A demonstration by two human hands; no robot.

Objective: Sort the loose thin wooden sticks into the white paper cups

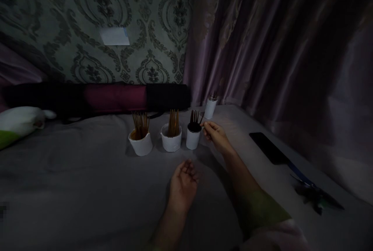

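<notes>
My right hand (215, 134) is closed in a pinch on a thin dark stick (201, 119), at the right side of a narrow white cup (192, 141). Several dark sticks (194, 116) stand in that cup, whose inside looks black. Palm up, my left hand (184, 184) rests in front of the cup, empty, with its fingers loosely curled and apart. To the left are two wider white cups, the middle one (171, 143) and the left one (142, 147), each holding several yellowish-brown sticks.
Behind my right hand stands another white cup (210, 109) with sticks. A black flat object (268, 148) and a dark tangled item (316, 196) lie right on the grey cloth (96, 189). A long black and maroon roll (116, 97) lies at the back, a plush toy (21, 121) left.
</notes>
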